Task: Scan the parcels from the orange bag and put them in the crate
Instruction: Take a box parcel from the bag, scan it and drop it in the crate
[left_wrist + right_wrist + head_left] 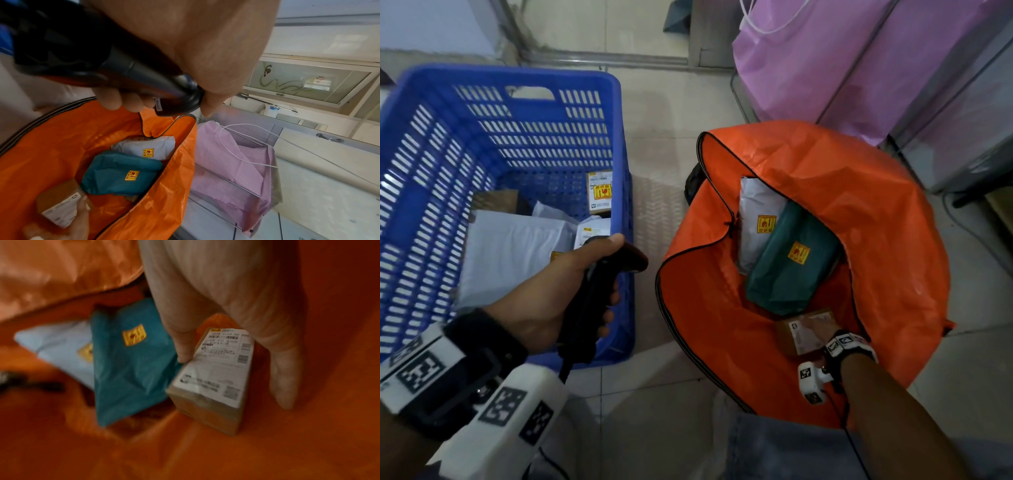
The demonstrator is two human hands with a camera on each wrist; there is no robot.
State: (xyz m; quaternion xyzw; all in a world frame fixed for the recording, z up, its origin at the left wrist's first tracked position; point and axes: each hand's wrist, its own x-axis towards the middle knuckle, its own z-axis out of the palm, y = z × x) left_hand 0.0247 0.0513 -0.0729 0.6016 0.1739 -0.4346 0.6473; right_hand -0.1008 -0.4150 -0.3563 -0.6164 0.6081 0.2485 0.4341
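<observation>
Right hand point(822, 329) in bag point(876, 219); left hand point(558, 291) holds scanner point(599, 294).

Right grip: thumb and fingers point(284, 369) clamp the long sides of a brown box point(216, 374), label up, at 6 o'clock inside the bag. A teal parcel point(789, 260) lies just beside the box at 12 o'clock, overlapping a grey parcel point(758, 216) beyond. Left grip: fingers wrap the scanner handle, over the crate point(493, 137) rim. The crate stands at 9 o'clock of the bag and contains several parcels point(517, 246).
</observation>
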